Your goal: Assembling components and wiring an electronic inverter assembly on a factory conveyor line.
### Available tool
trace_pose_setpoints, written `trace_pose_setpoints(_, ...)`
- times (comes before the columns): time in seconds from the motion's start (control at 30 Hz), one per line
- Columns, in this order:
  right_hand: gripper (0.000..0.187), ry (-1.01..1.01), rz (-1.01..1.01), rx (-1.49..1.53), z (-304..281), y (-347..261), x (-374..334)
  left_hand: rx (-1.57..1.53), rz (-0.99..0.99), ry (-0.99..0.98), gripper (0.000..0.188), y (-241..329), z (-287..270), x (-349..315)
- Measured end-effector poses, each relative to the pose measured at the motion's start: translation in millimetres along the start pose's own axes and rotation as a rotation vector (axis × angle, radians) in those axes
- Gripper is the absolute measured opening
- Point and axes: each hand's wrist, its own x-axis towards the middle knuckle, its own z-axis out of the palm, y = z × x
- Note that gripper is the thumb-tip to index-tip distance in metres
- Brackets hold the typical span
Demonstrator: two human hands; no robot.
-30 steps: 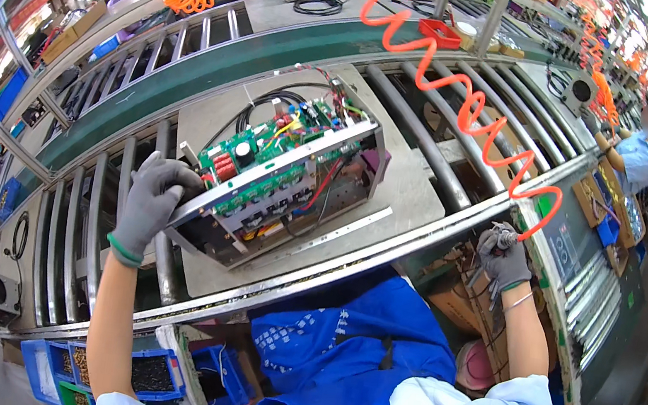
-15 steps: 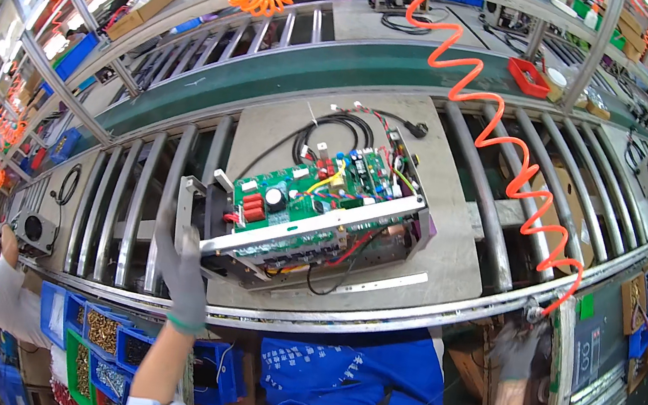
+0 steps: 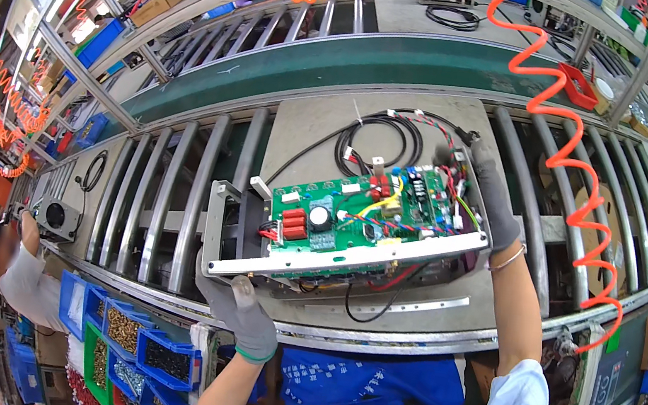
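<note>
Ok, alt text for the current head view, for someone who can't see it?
A person's gloved left hand and right hand flank a metal chassis with a green circuit board, at its near left corner and right end. It sits on a grey plate between conveyor rollers, coiled black cable behind.

The frame (image 3: 349,257) was formed of smooth, satin metal, and the circuit board (image 3: 353,207) was coated in glossy green. Polished metal was shown by the rollers (image 3: 201,201), matt grey by the base plate (image 3: 310,129). Shiny plastic was seen in the hose (image 3: 576,123); the left hand (image 3: 244,316) and right hand (image 3: 498,202) were covered in matt fabric, the apron (image 3: 380,387) cut from creased cloth.
</note>
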Motion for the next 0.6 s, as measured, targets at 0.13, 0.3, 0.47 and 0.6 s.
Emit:
trace_pose_setpoints(0.13,0.05,0.166,-0.019,-0.302,-5.4,7.6,-4.4,-0.229,-0.222,-0.053,0.051,-24.4,18.7,38.4)
trace_pose_setpoints(0.3,0.037,0.366,-0.485,-0.628,19.4,31.9,-40.4,-0.545,-0.264,-0.321,0.054,-84.8,103.0,154.7)
trace_pose_setpoints(0.47,0.063,0.079,-0.502,-0.907,68.2,68.6,-114.5,-0.298,-0.491,-0.781,0.074,-83.0,189.5,245.7)
trace_pose_setpoints(0.6,0.101,-0.286,-0.317,-0.814,122.2,112.2,-144.4,0.252,-0.586,-0.987,0.089,-31.2,234.8,257.8)
